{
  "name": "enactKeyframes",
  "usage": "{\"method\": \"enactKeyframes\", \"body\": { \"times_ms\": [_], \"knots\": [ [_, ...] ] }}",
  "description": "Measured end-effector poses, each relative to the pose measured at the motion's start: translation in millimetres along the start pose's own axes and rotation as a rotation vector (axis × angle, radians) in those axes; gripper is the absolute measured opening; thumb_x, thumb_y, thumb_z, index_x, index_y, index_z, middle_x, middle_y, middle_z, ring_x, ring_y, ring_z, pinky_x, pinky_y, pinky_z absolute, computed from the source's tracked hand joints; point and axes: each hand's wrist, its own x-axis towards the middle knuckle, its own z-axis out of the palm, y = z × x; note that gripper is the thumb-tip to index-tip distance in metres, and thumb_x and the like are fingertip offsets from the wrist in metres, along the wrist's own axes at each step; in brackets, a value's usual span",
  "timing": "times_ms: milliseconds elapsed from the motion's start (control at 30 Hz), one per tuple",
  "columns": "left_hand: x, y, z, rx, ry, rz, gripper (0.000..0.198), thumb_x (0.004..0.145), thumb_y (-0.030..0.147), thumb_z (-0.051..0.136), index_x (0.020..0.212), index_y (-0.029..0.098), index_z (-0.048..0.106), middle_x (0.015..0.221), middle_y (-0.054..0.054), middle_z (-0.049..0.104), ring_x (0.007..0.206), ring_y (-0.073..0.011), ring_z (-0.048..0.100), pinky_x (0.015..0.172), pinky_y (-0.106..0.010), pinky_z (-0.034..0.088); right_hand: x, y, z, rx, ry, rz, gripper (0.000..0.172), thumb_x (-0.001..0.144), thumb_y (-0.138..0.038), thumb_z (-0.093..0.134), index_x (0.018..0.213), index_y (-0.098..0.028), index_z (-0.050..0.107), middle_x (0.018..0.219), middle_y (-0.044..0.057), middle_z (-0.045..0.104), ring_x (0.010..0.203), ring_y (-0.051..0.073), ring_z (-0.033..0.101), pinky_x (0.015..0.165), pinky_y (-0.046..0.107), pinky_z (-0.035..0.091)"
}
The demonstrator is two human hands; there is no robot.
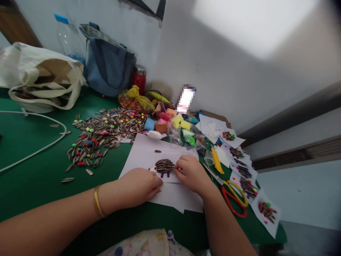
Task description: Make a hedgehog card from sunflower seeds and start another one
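A hedgehog figure (164, 166) made of sunflower seeds, with a white head and purple legs, lies on white paper (141, 151). My left hand (138, 186) rests on the sheet below the head, its fingers lying flat and holding nothing. At the figure's right end, my right hand (190, 174) has thumb and fingertips pinched together against the seeds. Whatever is between those fingertips is hidden. One loose sunflower seed (157, 151) sits on the paper above the figure.
A heap of sunflower seeds (106, 128) with coloured bits spreads at left. Coloured clay packs (161, 127) lie behind the paper. Scissors (222, 182), a yellow cutter (217, 161) and finished seed pictures (266, 212) line the right. Bags (109, 64), a red flask (139, 79) and a phone (185, 99) stand behind.
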Motion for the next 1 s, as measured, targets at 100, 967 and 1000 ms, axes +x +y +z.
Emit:
{"method": "enactKeyframes", "body": {
  "times_ms": [100,967,1000],
  "knots": [
    [0,0,0.5,0.01,0.0,0.003,0.017,0.091,0.034,0.052,0.084,0.024,0.064,0.074,-0.003,0.068,0.066,-0.0214,0.064,0.055,-0.029,0.035,0,-2,1,0.005,-0.003,0.017,0.011,0.084,-0.014,0.061,0.073,-0.018,0.063,0.078,0.003,0.06,0.078,0.017,0.054,0.071,0.03,0.035],
    [0,1,-2.6,-0.046,-0.029,-0.013,0.017,0.09,0.033,0.052,0.082,0.023,0.064,0.074,-0.003,0.068,0.067,-0.0204,0.064,0.06,-0.029,0.04,4,-2,11,-0.076,-0.016,-0.023,0.009,0.085,-0.014,0.062,0.077,-0.018,0.065,0.08,0.004,0.062,0.081,0.018,0.055,0.073,0.031,0.035],
    [0,1,-2.3,-0.048,-0.023,-0.012,0.017,0.09,0.033,0.052,0.083,0.024,0.064,0.074,-0.003,0.068,0.066,-0.0204,0.064,0.06,-0.029,0.04,4,-1,11,-0.075,-0.011,-0.024,0.009,0.084,-0.014,0.062,0.077,-0.018,0.066,0.08,0.004,0.062,0.081,0.018,0.055,0.073,0.031,0.035]
  ]
}}
